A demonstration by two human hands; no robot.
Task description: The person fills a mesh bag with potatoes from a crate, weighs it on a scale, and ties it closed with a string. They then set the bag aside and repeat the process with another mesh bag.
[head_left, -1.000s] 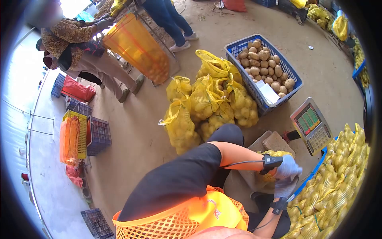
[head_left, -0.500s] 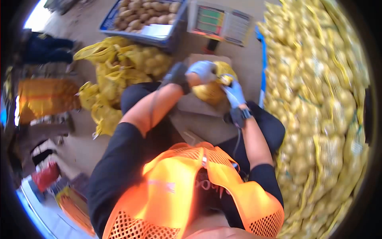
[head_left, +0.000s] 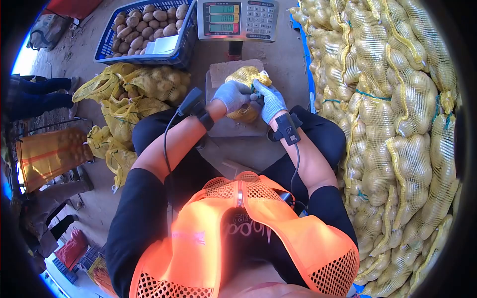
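Closest in, an orange mesh vest [head_left: 238, 238] covers the person's chest, and both forearms reach forward with a black band and cable strapped to each wrist. The left hand [head_left: 232, 95] and right hand [head_left: 271, 101], both in pale gloves, are closed round the gathered neck of a small yellow net bag of potatoes [head_left: 246, 92], fingers pinching the mesh together, probably so the top stays bunched. The bag sits on the flat platform of a scale [head_left: 223, 124] between the person's knees, so its weight rests there and not in the hands. Whether a tie or string is between the fingers is too small to tell.

To the right, filled net sacks [head_left: 397, 124] are stacked in a high wall. To the left, more yellow bags [head_left: 144, 89] lie heaped on the dirt floor. Beyond the hands stands the scale's display [head_left: 237, 19], facing the person, and a blue crate [head_left: 144, 30] of loose potatoes just beside it.
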